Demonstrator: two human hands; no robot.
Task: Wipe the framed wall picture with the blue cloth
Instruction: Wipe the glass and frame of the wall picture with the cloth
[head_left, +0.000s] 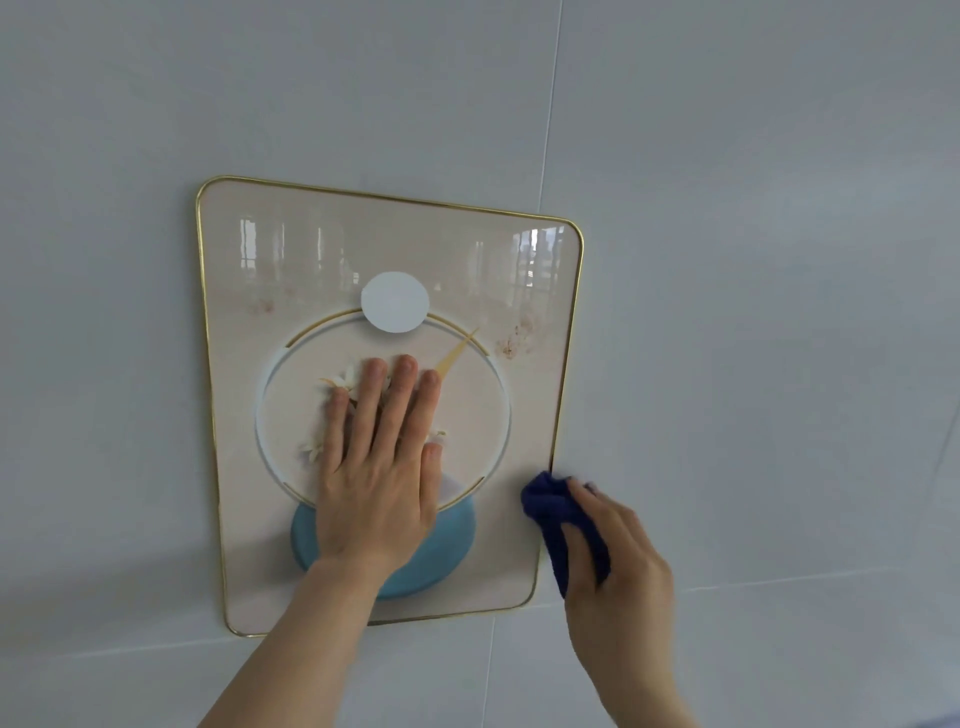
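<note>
Framed wall picture (291, 249) hangs on a pale grey tiled wall (753, 208), occupying the centre-left of the frame; thin gold frame edge (570, 332) with rounded corners runs round a glossy cream panel; the panel appears tilted, top edge sloping down toward the right. Printed design: a large pale ring at centre, a white disc (395, 301) overlapping the ring's top, a light blue disc (457, 540) at its bottom, a gold pointed streak toward the upper right of the ring; window-like reflections across the upper part of the glass.

Left hand (376, 467): flat, palm against the picture face at centre, fingers (402, 395) extended and close together pointing up, thumb alongside; grasping nothing; forearm enters from the bottom centre of the frame, crossing the blue disc.

Right hand (618, 551): lower right of centre, fingers curled and closed around the blue cloth (550, 504); cloth is dark blue, bunched, its upper end protruding beyond the fingertips; cloth sits at the picture's right edge, low down, touching or just overlapping the gold frame there; exact contact with the glass cannot be told. Tile grout lines (548, 104) visible to the right of and below the picture.
</note>
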